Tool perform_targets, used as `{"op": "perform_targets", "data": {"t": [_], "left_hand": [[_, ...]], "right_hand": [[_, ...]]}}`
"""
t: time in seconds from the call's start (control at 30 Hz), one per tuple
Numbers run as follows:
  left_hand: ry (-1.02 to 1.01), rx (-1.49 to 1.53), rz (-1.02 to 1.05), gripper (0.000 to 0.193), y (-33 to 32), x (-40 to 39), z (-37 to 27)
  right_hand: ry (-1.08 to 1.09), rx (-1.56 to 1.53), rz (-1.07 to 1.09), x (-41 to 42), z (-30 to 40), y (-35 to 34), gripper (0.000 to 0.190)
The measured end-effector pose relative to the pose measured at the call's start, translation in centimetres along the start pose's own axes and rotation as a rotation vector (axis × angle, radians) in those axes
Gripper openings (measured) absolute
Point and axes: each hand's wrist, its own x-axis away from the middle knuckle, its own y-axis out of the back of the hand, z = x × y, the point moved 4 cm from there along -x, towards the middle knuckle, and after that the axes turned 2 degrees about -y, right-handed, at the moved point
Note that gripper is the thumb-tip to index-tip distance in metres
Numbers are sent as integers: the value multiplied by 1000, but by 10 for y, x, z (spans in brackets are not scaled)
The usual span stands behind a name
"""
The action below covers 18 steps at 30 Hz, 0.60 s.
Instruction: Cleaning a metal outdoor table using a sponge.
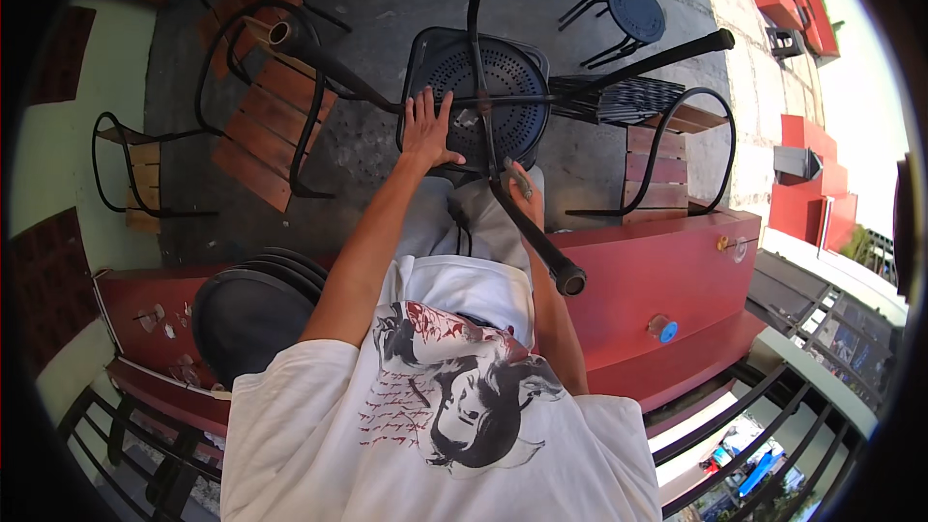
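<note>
An upturned black stool (522, 127) with a perforated round seat lies in front of me, its tubular metal legs pointing up and outward. My left hand (429, 129) rests with spread fingers on the underside of the seat, beside the leg crossing, and grips nothing. Low on the right of the seat, my right hand (528, 196) holds a small greyish-green piece of cloth or pad (519, 180) against the near leg. Some of its fingers are hidden. A dark squarish piece (417, 61) shows around and under the round seat.
Wooden-slat chairs (272, 123) with black tube frames stand at left, another chair (656, 167) at right. A blue-grey stool (636, 12) is farther off. Black round discs (246, 319) lean on the red ledge (652, 261) behind me, which bears a blue-lidded jar (662, 329).
</note>
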Motion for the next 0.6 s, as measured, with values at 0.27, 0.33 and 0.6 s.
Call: {"op": "perform_targets", "data": {"t": [0.27,0.33,0.6], "left_hand": [[48,-34,101,139,3,-4,-19],[48,-32,130,137,2,-6,-21],[29,-23,164,136,-3,-4,-16]], "right_hand": [[-136,-129,140,-11,-26,-4,33],[-164,-149,147,-12,-32,1,32],[-349,-262,-31,6,-53,9,28]]}}
